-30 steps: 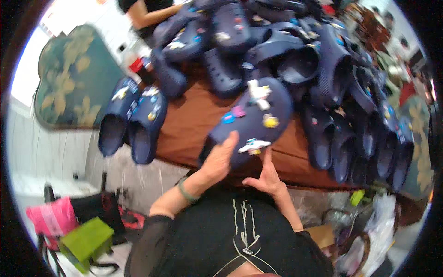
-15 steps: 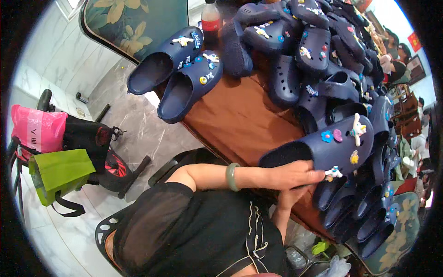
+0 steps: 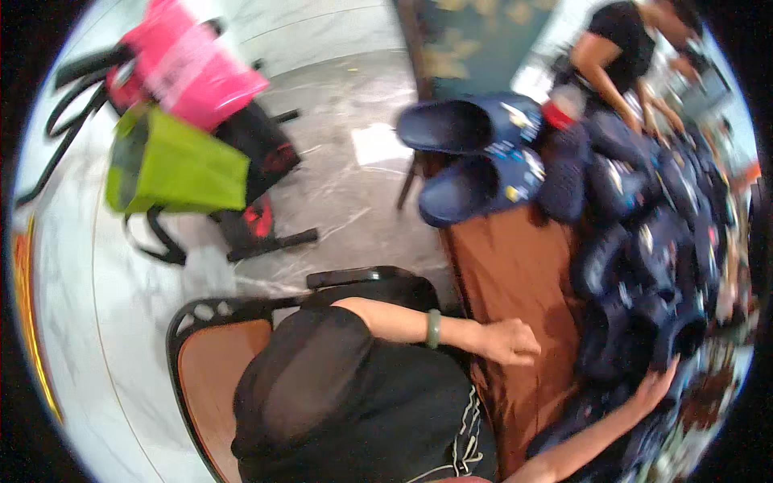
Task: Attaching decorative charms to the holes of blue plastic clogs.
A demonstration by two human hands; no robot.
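Note:
My left hand (image 3: 509, 342), with a green bangle on its wrist, is over the brown cloth (image 3: 515, 274) of the table. Its fingers are curled in, and I see nothing in them. Farther right, my right hand (image 3: 654, 386) grips the edge of a navy clog (image 3: 680, 334) at the near side of the pile; blur hides part of the grip. Many navy clogs (image 3: 608, 258) with small charms are heaped there. Apart from the heap, an upper clog (image 3: 443, 127) and a lower clog (image 3: 463, 193) lie side by side at the table's far left corner.
A red-labelled bottle (image 3: 564, 106) stands behind the clogs. Another person (image 3: 616, 52) in black bends over the pile's far end. On the left, a pink package (image 3: 189, 68) and a green bag (image 3: 181, 165) rest on a black frame. A chair (image 3: 221, 378) is beside me.
My view has swung, so the table appears farther right. My hands have parted: the left is away from the charm-covered clog, while the right has reached right to the pile.

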